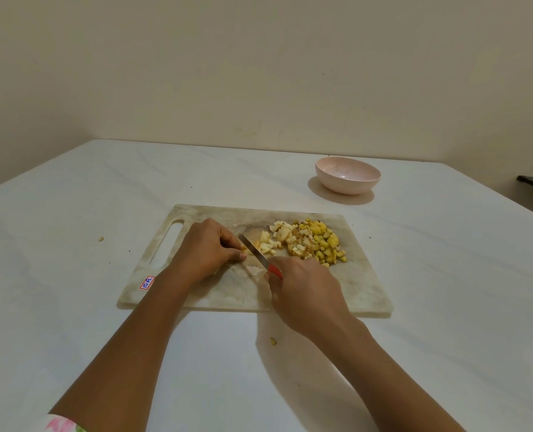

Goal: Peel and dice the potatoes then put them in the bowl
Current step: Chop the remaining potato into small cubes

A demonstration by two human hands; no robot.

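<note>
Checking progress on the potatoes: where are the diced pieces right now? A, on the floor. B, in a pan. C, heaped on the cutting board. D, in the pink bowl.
C: the diced pieces lie heaped on the cutting board, and the pink bowl behind it looks empty.

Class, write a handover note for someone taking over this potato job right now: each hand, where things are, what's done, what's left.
Left hand: curled fingers pinch a small potato piece on the marbled rectangular cutting board.
Right hand: grips the red-handled steel knife, blade down beside that piece.
Done: a pile of diced yellow potato sits on the board's right half.
Left: finish this piece, then move the dice into the round pink bowl, which is empty and stands beyond the board's far right corner.
</note>
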